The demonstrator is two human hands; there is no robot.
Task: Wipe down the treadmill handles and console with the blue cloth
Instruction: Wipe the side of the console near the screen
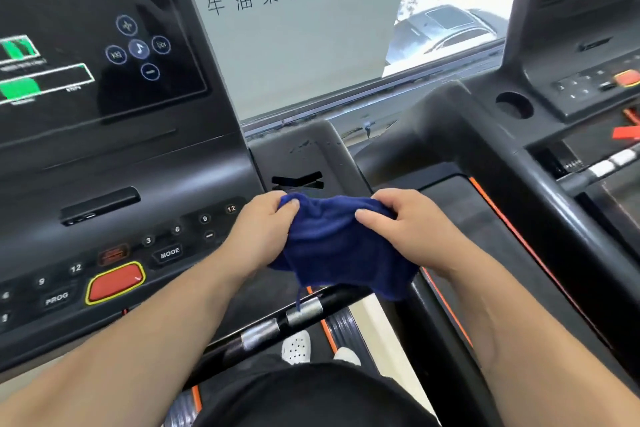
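As the left hand (263,229) and right hand (405,232) each pinched the blue cloth (332,246) bunched between them, folding it flat looked best before wiping the console (138,163) at left.

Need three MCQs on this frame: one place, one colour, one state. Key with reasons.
1. Where is the blue cloth? A. gripped by the left hand and right hand B. in a bucket C. on a chair
2. Colour of the big button left of the MODE key? A. green B. red, yellow rim C. blue
3. State of the console screen? A. dark B. lit, showing green bars C. covered by paper
Key: 1 A, both thumbs pinch the bunched cloth; 2 B, red face with yellow outline; 3 B, green bars glow on it.
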